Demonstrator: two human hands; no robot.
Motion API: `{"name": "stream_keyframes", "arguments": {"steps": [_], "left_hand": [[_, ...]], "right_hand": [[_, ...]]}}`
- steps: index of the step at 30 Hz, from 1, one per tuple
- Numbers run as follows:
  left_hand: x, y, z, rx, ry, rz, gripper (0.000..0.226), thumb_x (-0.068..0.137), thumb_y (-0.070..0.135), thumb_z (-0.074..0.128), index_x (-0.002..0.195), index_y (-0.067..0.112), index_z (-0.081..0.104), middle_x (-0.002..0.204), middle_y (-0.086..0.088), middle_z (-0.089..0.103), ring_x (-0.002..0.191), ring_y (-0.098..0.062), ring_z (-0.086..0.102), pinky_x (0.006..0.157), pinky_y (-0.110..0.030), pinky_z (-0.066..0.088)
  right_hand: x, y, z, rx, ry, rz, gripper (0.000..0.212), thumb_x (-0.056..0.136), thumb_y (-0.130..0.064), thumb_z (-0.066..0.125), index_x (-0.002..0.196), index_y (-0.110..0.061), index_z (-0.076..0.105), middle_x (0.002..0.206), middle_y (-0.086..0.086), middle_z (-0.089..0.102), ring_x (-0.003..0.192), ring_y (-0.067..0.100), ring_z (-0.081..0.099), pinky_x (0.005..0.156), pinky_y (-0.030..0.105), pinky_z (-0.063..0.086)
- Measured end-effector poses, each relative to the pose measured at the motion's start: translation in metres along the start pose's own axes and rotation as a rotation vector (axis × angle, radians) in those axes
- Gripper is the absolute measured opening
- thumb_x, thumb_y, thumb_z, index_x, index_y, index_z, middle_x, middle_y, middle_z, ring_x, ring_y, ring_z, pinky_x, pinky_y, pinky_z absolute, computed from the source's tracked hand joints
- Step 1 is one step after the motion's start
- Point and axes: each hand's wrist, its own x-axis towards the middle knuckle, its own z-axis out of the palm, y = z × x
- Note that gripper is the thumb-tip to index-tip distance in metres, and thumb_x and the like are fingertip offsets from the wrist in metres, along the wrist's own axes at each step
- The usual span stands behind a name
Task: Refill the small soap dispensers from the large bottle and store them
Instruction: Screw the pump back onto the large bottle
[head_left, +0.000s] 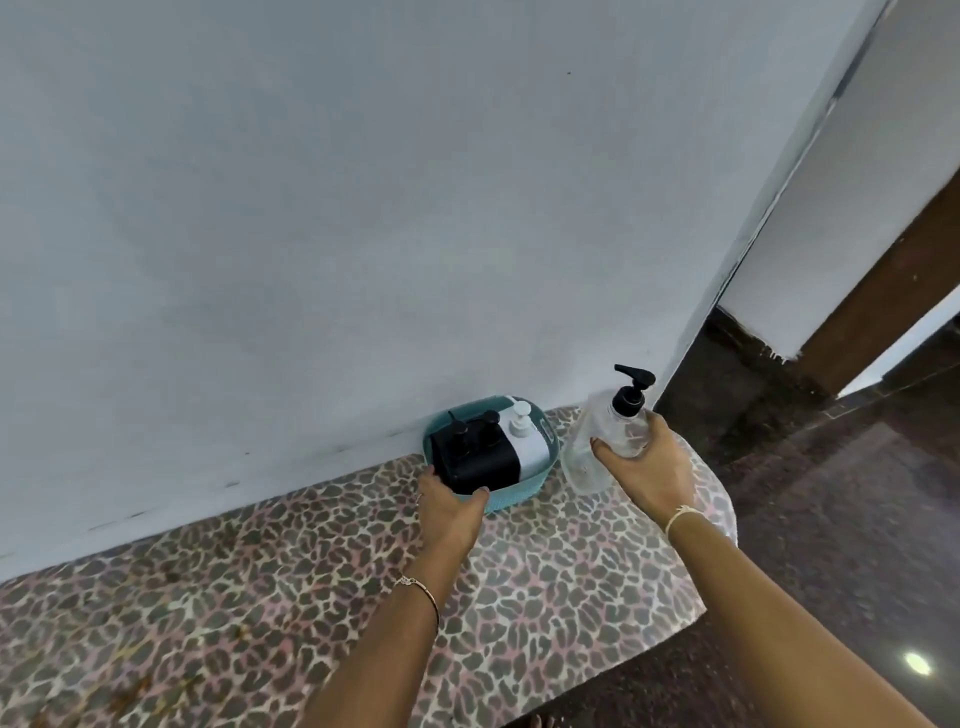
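Teal basket (524, 493) sat on the counter (571, 571) against the wall, left hand (449, 512) clasping its near rim; right hand (647, 467), arm outstretched, gripped the clear large bottle (592, 452) beside it.

Large bottle (605, 441): clear, glossy plastic w/ a black plastic pump top. Basket (519, 491): teal plastic, woven-look texture on the outside, matt. Inside it, black dispensers (470, 457) look smooth, slight sheen; white dispenser (524, 441) smooth plastic. Table cover (311, 597): leopard-print sheet, smooth, faint sheen, prob. plastic-coated. Wall (363, 208): painted, matt, scuffed near the bottom. Floor (857, 519): dark polished stone, glossy w/ a light reflection
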Motion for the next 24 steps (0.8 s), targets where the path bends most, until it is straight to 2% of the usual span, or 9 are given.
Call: {"name": "stream_keyframes", "arguments": {"steps": [2, 4, 8, 9, 12, 14, 18, 24], "left_hand": [[0.005, 0.005, 0.008, 0.101, 0.102, -0.051, 0.062, 0.076, 0.025, 0.075, 0.122, 0.005, 0.039, 0.123, -0.014, 0.053, 0.111, -0.03, 0.054, 0.096, -0.043, 0.048], [0.01, 0.009, 0.012, 0.127, 0.13, -0.141, 0.064, 0.078, 0.025, 0.073, 0.124, 0.002, 0.036, 0.123, -0.016, 0.049, 0.113, -0.034, 0.052, 0.096, -0.043, 0.048], [0.029, 0.004, 0.019, -0.09, 0.104, -0.345, 0.067, 0.076, 0.023, 0.071, 0.129, 0.002, 0.035, 0.115, -0.015, 0.052, 0.104, -0.033, 0.058, 0.09, -0.044, 0.053], [0.033, 0.001, 0.021, -0.183, 0.089, -0.399, 0.062, 0.077, 0.022, 0.069, 0.127, 0.003, 0.037, 0.111, -0.014, 0.055, 0.1, -0.032, 0.06, 0.088, -0.045, 0.054], [0.034, 0.001, 0.026, -0.388, 0.057, -0.493, 0.028, 0.094, 0.005, 0.054, 0.118, 0.005, 0.038, 0.103, -0.014, 0.053, 0.09, -0.031, 0.061, 0.077, -0.046, 0.057], [0.037, 0.001, 0.03, -0.471, 0.05, -0.507, 0.032, 0.096, 0.001, 0.047, 0.127, 0.005, 0.039, 0.109, -0.018, 0.053, 0.093, -0.034, 0.062, 0.07, -0.042, 0.058], [0.04, 0.0, 0.034, -0.542, 0.069, -0.507, 0.041, 0.097, -0.004, 0.04, 0.136, 0.008, 0.038, 0.112, -0.018, 0.054, 0.09, -0.032, 0.063, 0.067, -0.04, 0.059], [0.042, -0.001, 0.036, -0.568, 0.068, -0.511, 0.041, 0.095, -0.006, 0.041, 0.132, 0.011, 0.041, 0.094, -0.014, 0.061, 0.08, -0.03, 0.066, 0.062, -0.038, 0.06]], "right_hand": [[0.02, 0.004, 0.003, 0.006, -0.019, 0.0, 0.072, 0.071, -0.045, 0.077, 0.132, -0.022, 0.046, 0.12, -0.002, 0.062, 0.107, 0.021, 0.06, 0.088, 0.035, 0.049], [0.038, 0.007, 0.009, 0.003, -0.042, -0.014, 0.075, 0.07, -0.048, 0.076, 0.134, -0.022, 0.045, 0.123, 0.0, 0.062, 0.11, 0.023, 0.059, 0.09, 0.037, 0.05], [0.063, 0.008, 0.024, 0.009, -0.093, -0.059, 0.075, 0.073, -0.047, 0.076, 0.135, -0.018, 0.045, 0.126, 0.002, 0.06, 0.114, 0.024, 0.057, 0.091, 0.033, 0.046], [0.068, 0.009, 0.028, 0.009, -0.105, -0.065, 0.075, 0.073, -0.047, 0.076, 0.136, -0.018, 0.045, 0.127, 0.002, 0.06, 0.115, 0.024, 0.056, 0.092, 0.033, 0.045], [0.079, 0.011, 0.037, 0.008, -0.134, -0.066, 0.077, 0.074, -0.048, 0.075, 0.137, -0.018, 0.043, 0.13, 0.002, 0.058, 0.118, 0.024, 0.054, 0.094, 0.032, 0.042], [0.085, 0.013, 0.043, -0.002, -0.159, -0.063, 0.076, 0.075, -0.047, 0.075, 0.137, -0.018, 0.043, 0.129, 0.004, 0.058, 0.117, 0.024, 0.054, 0.092, 0.032, 0.042], [0.092, 0.015, 0.051, -0.013, -0.19, -0.054, 0.076, 0.075, -0.046, 0.075, 0.137, -0.017, 0.042, 0.126, 0.005, 0.059, 0.115, 0.025, 0.054, 0.09, 0.032, 0.042], [0.092, 0.017, 0.057, 0.015, -0.219, -0.032, 0.076, 0.077, -0.043, 0.074, 0.139, -0.016, 0.039, 0.129, 0.006, 0.055, 0.116, 0.026, 0.052, 0.086, 0.029, 0.039]]}}
